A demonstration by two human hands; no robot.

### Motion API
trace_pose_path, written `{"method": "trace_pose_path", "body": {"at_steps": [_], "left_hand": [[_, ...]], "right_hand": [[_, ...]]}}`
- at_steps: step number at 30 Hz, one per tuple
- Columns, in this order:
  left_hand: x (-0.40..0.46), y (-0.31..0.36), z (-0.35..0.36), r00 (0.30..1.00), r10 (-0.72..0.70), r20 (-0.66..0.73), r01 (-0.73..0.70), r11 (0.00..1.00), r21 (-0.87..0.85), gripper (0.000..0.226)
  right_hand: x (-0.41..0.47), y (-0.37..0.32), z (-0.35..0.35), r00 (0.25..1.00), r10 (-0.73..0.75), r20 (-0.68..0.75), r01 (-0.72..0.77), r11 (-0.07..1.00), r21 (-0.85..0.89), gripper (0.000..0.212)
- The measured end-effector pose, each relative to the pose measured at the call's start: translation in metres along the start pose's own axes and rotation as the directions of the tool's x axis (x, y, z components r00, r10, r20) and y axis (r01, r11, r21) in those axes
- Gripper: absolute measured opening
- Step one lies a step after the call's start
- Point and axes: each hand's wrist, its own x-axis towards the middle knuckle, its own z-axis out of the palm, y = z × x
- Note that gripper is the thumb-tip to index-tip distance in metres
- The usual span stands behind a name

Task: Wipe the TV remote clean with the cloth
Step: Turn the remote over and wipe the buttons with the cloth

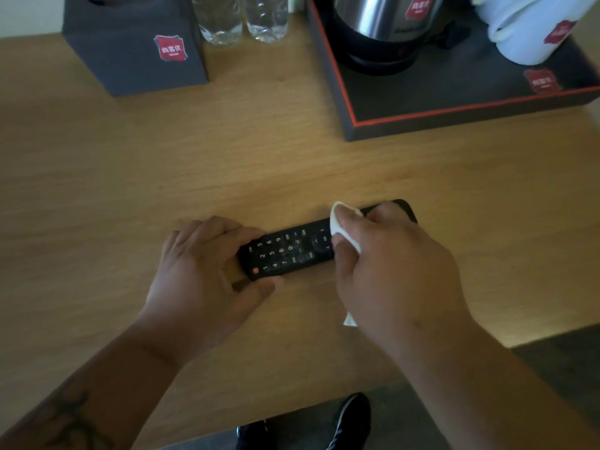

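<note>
A black TV remote lies flat on the wooden table, buttons up, its red power button at the left end. My left hand pinches that left end between thumb and fingers. My right hand is closed on a small white cloth and presses it on the remote's right half. A corner of the cloth pokes out below my right palm. The hand hides most of the remote's right part; only the far tip shows.
A dark tissue box with a red logo stands at the back left, two clear water bottles beside it. A dark tray at the back right holds a steel kettle and white mugs. The table's front edge runs below my arms.
</note>
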Motion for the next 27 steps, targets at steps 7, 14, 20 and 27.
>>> {"method": "trace_pose_path", "body": {"at_steps": [7, 14, 20, 27], "left_hand": [[-0.001, -0.005, 0.006, 0.999, 0.016, -0.04, -0.016, 1.0, 0.015, 0.05], [-0.001, -0.005, 0.005, 1.0, 0.011, -0.018, -0.011, 1.0, 0.005, 0.065], [-0.001, -0.003, 0.005, 0.999, 0.014, -0.037, -0.014, 1.0, 0.0, 0.064], [-0.003, -0.004, 0.006, 0.999, 0.02, -0.043, -0.019, 1.0, 0.014, 0.065]], "right_hand": [[-0.019, -0.055, 0.018, 0.97, -0.222, 0.102, 0.212, 0.972, 0.099, 0.04], [-0.002, 0.001, -0.006, 0.997, -0.079, 0.025, 0.078, 0.996, 0.042, 0.034], [0.006, -0.017, -0.002, 0.984, -0.168, 0.052, 0.166, 0.985, 0.039, 0.032], [-0.023, -0.014, -0.015, 0.969, -0.189, 0.157, 0.185, 0.982, 0.036, 0.03]]}}
